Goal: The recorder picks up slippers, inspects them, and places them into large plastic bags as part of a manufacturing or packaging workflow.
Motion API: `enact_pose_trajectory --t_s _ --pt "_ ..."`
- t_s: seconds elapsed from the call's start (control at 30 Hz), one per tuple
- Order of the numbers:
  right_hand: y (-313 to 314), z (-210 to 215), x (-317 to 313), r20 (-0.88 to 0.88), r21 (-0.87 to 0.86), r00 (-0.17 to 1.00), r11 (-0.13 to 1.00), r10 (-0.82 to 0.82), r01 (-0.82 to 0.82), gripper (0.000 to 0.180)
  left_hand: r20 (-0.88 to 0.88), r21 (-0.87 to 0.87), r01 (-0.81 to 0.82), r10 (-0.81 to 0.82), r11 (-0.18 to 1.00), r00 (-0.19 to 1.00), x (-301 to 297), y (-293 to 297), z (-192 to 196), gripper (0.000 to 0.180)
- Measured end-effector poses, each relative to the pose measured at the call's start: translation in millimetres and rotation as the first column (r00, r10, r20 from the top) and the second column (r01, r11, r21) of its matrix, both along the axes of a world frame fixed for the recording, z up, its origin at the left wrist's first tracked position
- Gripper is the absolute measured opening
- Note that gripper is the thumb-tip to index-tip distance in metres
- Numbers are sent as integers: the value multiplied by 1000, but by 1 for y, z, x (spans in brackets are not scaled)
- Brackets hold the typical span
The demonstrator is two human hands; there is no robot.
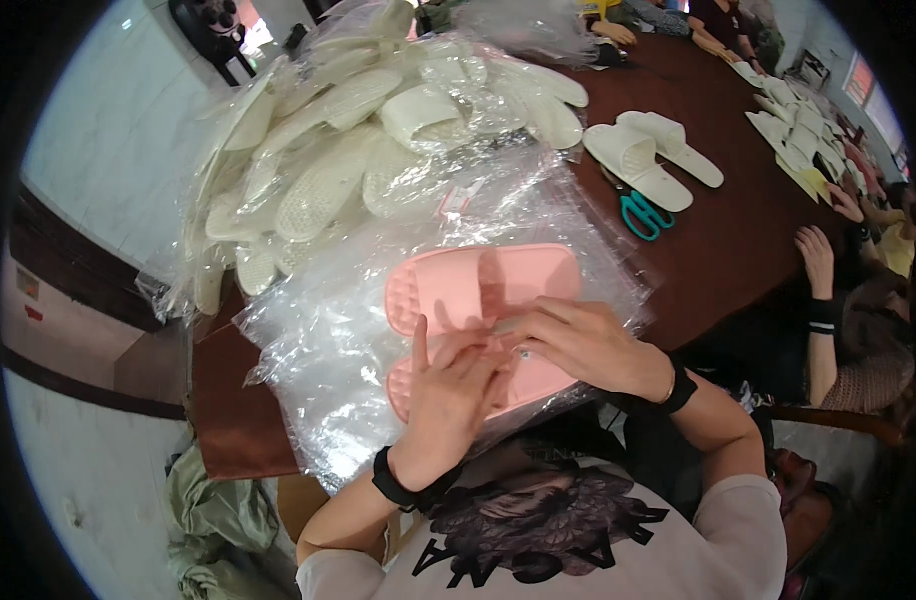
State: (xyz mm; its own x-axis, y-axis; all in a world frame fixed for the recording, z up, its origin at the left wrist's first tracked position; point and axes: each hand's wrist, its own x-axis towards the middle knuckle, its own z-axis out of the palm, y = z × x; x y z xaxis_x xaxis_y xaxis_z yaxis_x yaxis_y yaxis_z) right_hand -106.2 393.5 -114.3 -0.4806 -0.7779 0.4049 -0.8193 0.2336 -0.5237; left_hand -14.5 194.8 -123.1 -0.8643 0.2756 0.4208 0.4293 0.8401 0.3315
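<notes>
A pair of pink slippers lies side by side in front of me on a stack of clear plastic bags (328,350). The far slipper (538,270) shows its wide strap and dimpled sole. My hands cover much of the near slipper (538,385). My left hand (446,395) is over its strap, index finger stretched out, the other fingers bent together. From the right, my right hand (588,345) meets it with bent fingertips pressed together, between the two slippers. What the fingertips pinch is hidden or too small to name.
A heap of bagged white slippers (328,190) rises at the back left. Right of it, on the brown tabletop (718,270), lie a loose white pair (638,165) and teal-handled scissors (643,215). Other people's hands (816,260) and more white slippers (803,130) are at the right.
</notes>
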Motion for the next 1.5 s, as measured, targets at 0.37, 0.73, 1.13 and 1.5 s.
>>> enact_pose_trajectory --t_s 0.37,0.73,1.13,1.5 --pt "118 -84 -170 -502 169 591 598 -632 783 27 0 499 -3 4 867 1000 1 -8 -31 11" --pt "139 -61 -137 -27 223 759 736 -651 639 48 87 763 -21 -70 647 994 1 -7 -49 11" --pt "57 15 27 83 105 910 911 -407 398 63 47 760 -4 -49 650 998 5 -13 -48 15" --pt "33 17 38 -449 294 821 809 -353 509 71 -112 756 148 -97 638 989 -2 -16 -43 13"
